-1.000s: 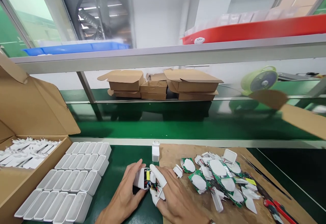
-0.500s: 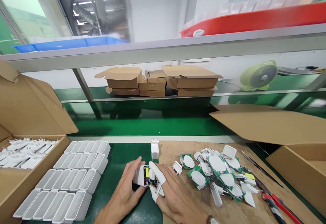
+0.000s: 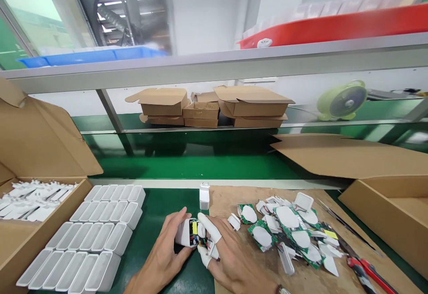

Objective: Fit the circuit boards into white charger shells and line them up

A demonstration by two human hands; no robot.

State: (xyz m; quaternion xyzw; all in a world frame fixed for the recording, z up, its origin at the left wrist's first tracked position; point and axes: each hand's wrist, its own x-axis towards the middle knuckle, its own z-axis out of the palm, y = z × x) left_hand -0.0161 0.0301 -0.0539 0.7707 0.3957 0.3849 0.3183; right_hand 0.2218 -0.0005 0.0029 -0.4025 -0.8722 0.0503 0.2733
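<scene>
My left hand (image 3: 167, 249) is closed around a white plastic housing (image 3: 182, 233) at its left end. From the housing's open side sticks a circuit board (image 3: 194, 228) with a yellow component and other small parts. My right hand (image 3: 230, 251), with white covers on thumb and forefinger, grips the board's right end and a white piece with wires; its other fingers hide part of the work. Beyond the hands a white plug adapter (image 3: 204, 196) stands upright. Right of them lies a pile of green circuit boards with white discs (image 3: 287, 217) and loose white plastic parts.
Rows of white housings (image 3: 96, 236) stand at left beside a cardboard box (image 3: 50, 245) of white parts. At right are tweezers (image 3: 349, 227), red-handled pliers (image 3: 371, 269) and an open cardboard box (image 3: 391, 209). A metal shelf (image 3: 207, 69) spans overhead.
Both hands keep their grip on the housing and board with hardly any movement. The open cardboard box at right has shifted slightly to the left.
</scene>
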